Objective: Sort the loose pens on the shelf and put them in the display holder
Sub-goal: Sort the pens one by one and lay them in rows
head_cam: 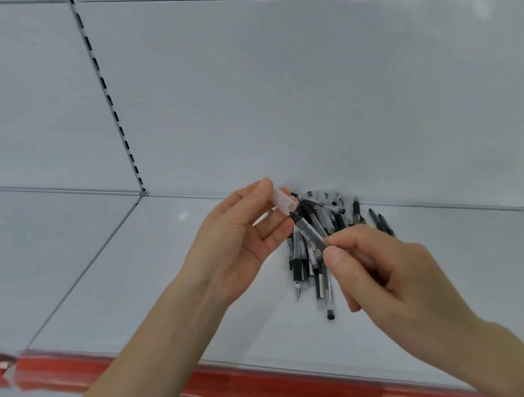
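A white shelf (131,282) is edged in front by a red strip (245,387). A pile of pens (316,281) is heaped on it against the back panel. Over the pile, a single pen (308,230) is gripped by the right hand (387,271). Just left of the pile, a clear cap (282,199) is pinched by the left hand (240,244), the pen's dark end just beside it.

Your left forearm (142,364), lower left of the frame, and your right forearm (507,349), lower right, show bare skin from the frame edge to the wrist. Your left hand (238,234), at centre, and your right hand (393,267), right of centre, are likewise uncovered. The right thumbnail is cut short and plain.
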`<action>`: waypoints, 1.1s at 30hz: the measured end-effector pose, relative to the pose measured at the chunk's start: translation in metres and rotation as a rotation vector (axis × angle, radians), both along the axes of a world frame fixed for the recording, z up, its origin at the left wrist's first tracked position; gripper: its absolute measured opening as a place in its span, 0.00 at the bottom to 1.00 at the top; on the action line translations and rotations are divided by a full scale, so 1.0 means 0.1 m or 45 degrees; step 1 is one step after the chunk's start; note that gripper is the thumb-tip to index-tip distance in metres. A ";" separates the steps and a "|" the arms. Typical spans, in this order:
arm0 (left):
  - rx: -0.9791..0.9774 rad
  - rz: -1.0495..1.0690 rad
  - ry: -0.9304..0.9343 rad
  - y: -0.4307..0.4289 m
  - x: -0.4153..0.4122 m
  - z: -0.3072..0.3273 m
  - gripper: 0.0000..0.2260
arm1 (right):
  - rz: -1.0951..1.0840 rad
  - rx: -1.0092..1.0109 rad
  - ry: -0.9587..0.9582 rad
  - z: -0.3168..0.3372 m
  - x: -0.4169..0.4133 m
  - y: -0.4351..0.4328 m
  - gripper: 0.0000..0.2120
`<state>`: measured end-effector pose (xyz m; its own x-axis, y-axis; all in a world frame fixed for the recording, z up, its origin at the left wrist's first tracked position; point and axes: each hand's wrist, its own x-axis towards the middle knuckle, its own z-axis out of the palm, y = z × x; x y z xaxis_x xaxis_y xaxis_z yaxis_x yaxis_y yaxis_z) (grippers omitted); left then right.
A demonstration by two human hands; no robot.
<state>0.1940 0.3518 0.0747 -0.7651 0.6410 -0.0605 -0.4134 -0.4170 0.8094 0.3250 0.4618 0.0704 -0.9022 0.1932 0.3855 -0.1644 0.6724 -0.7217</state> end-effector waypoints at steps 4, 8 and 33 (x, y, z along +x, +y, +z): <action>0.036 0.019 0.023 -0.01 0.04 0.01 0.05 | -0.049 -0.042 -0.049 0.03 -0.01 -0.01 0.08; 0.024 0.157 0.222 0.00 0.07 0.00 0.02 | -0.042 -0.217 -0.139 0.08 -0.01 -0.02 0.08; -0.779 0.319 0.730 -0.01 -0.57 -0.40 0.03 | -0.300 0.099 -0.491 -0.22 -0.38 0.38 0.14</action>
